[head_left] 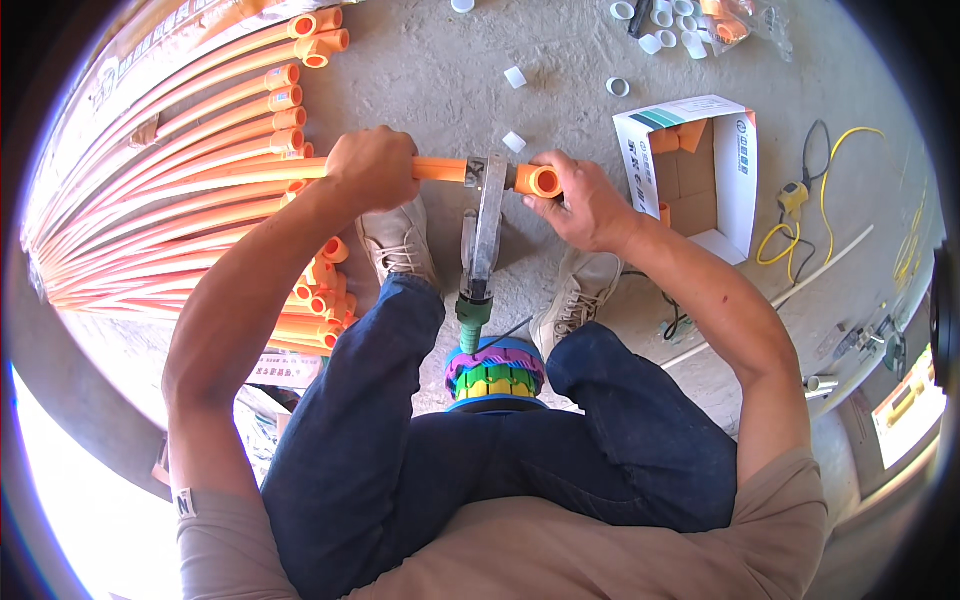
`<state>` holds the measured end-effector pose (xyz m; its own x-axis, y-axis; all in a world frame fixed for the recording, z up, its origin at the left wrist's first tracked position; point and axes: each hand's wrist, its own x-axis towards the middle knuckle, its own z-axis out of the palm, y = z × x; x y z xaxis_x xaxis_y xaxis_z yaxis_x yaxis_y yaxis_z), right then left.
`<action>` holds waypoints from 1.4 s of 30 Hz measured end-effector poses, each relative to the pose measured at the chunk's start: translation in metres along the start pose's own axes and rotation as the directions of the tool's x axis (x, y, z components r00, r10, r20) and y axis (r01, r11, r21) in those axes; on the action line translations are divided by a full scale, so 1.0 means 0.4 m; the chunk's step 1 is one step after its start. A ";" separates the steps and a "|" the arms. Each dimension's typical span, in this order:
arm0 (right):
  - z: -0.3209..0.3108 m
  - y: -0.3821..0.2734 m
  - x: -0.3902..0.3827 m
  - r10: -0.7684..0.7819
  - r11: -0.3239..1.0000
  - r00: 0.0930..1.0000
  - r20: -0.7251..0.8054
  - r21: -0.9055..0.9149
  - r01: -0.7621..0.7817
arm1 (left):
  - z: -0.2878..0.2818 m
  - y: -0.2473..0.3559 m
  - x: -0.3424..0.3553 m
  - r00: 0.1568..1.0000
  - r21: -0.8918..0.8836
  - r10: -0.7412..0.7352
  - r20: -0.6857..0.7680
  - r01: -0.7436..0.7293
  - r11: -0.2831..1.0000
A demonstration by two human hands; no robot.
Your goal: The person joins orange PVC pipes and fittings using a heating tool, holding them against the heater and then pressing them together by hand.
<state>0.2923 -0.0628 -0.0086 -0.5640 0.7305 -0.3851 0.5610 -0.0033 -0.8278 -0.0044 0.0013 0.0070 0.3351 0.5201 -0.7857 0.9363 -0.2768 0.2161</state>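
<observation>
My left hand [375, 168] is closed round an orange plastic pipe [440, 169], which runs in from the left. The pipe's end meets the left side of the head of a pipe welding iron [487, 225], a flat metal heating plate with a green handle [473, 316]. On the plate's other side, my right hand [588, 203] grips an orange tee fitting [543, 180], one opening facing up. Pipe and tee sit in line across the plate. How deep either goes onto the heating head is hidden. The iron stands between my shoes, its handle toward me.
Many orange pipes [180, 205] with fittings on their ends fan out at left. An open white carton [737, 175] holding orange fittings stands at right, near a yellow cable [824, 190]. White plastic caps [618, 87] lie on the floor. A multicoloured stool [494, 375] is between my legs.
</observation>
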 end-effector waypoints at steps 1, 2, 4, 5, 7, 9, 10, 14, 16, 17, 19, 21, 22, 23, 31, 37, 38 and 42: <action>0.000 0.000 0.000 -0.005 1.000 1.000 -0.001 0.014 0.005 | -0.001 0.001 -0.001 1.000 0.000 0.000 0.001 0.000 1.000; 0.000 -0.001 0.001 -0.004 1.000 1.000 -0.001 0.014 0.004 | -0.004 0.001 -0.002 1.000 0.008 0.004 0.012 -0.004 1.000; -0.004 -0.003 0.003 0.017 1.000 1.000 0.012 0.026 -0.017 | -0.004 0.002 -0.002 1.000 0.015 0.008 0.022 -0.009 1.000; -0.006 -0.003 0.005 0.017 1.000 1.000 0.012 0.025 -0.018 | 0.001 0.000 -0.002 1.000 0.017 0.016 -0.002 -0.016 1.000; -0.009 -0.004 0.007 0.013 0.999 1.000 0.020 0.037 -0.014 | 0.007 -0.002 -0.003 0.999 0.021 0.023 -0.025 -0.022 1.000; -0.014 -0.009 0.011 0.026 0.999 0.999 0.029 0.040 -0.027 | 0.009 -0.003 -0.005 0.999 0.010 0.027 -0.037 -0.026 1.000; -0.015 -0.010 0.012 0.038 0.998 0.999 0.039 0.043 -0.039 | 0.009 -0.003 -0.006 0.999 0.010 0.026 -0.037 -0.026 1.000; -0.016 -0.010 0.015 0.045 0.996 0.998 0.038 0.074 -0.048 | 0.008 0.000 -0.008 0.999 0.023 0.013 -0.044 -0.012 1.000; -0.017 -0.012 0.016 0.055 0.995 0.998 0.037 0.084 -0.058 | 0.011 0.000 -0.008 0.998 0.022 0.016 -0.055 -0.014 1.000; -0.016 -0.011 0.016 0.055 0.995 0.998 0.037 0.084 -0.058 | 0.013 0.000 -0.007 0.998 0.025 0.015 -0.055 -0.014 1.000; -0.012 -0.008 0.016 0.052 0.992 0.998 0.026 0.115 -0.055 | 0.011 0.000 -0.008 0.998 0.027 0.014 -0.053 -0.013 1.000; -0.013 -0.006 0.017 0.057 0.990 0.998 0.034 0.131 -0.061 | 0.007 0.003 -0.008 0.999 0.026 0.004 -0.032 -0.003 1.000; -0.013 -0.006 0.017 0.061 0.987 0.997 0.043 0.147 -0.067 | 0.007 0.004 -0.009 0.999 0.025 0.003 -0.032 -0.002 1.000; -0.013 -0.005 0.018 0.061 0.987 0.997 0.043 0.147 -0.066 | 0.007 0.004 -0.009 0.999 0.024 0.000 -0.037 0.000 1.000; -0.023 0.003 0.028 0.089 0.974 0.990 0.106 0.197 -0.108 | 0.010 0.005 -0.013 0.998 0.021 -0.004 -0.064 0.006 1.000; -0.028 0.005 0.034 0.108 0.955 0.984 0.143 0.260 -0.142 | 0.014 0.006 -0.016 0.996 0.020 -0.002 -0.088 0.004 1.000; -0.029 0.005 0.035 0.107 0.955 0.984 0.143 0.260 -0.142 | 0.013 0.005 -0.016 0.996 0.020 0.001 -0.089 0.001 1.000; -0.030 0.003 0.035 0.121 0.942 0.981 0.154 0.293 -0.162 | 0.029 0.000 -0.013 0.989 0.013 0.007 -0.147 -0.005 1.000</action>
<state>0.2924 -0.0445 -0.0102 -0.5786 0.6111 -0.5402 0.4421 -0.3216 -0.8373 -0.0073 -0.0106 0.0044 0.3536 0.6310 -0.6905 0.9330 -0.2903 0.2126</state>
